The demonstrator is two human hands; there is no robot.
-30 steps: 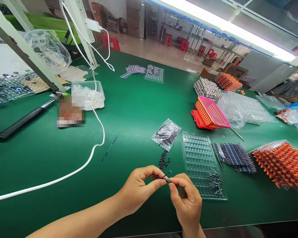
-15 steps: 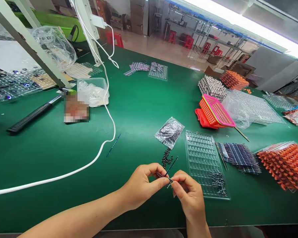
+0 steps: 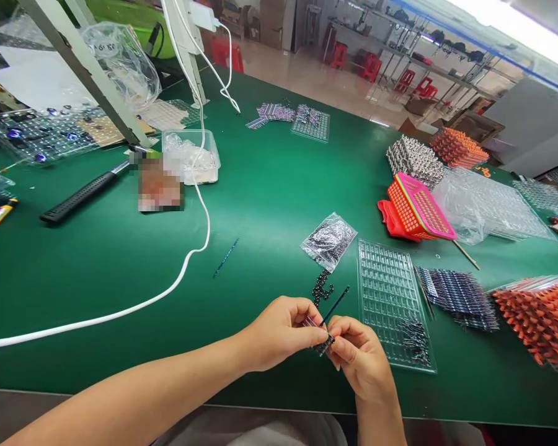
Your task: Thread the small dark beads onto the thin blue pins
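Near the front of the green table, my left hand [image 3: 286,328] pinches a small dark patterned strip [image 3: 324,347] between thumb and fingers. A thin dark-blue stick [image 3: 338,301] pokes up from the same grip. My right hand [image 3: 365,359] meets it from the right, thumb and forefinger pinched at the strip's end; what sits between those fingertips is too small to make out. Just beyond my hands lie loose black beads [image 3: 322,287], spilling from a clear bag of dark beads [image 3: 329,241]. Another thin blue stick [image 3: 226,256] lies alone to the left.
To the right are a clear moulded tray [image 3: 384,279] with dark pieces in one corner, a stack of blue striped strips [image 3: 456,297], orange stacks [image 3: 539,316] and a pink basket [image 3: 423,207]. A white cable [image 3: 121,316], hammer [image 3: 81,197] and plastic tub [image 3: 211,155] occupy the left.
The view has shifted, so most table things appear farther right. Both hands stay together at the strip, which has turned slightly and shows more of its patterned face.
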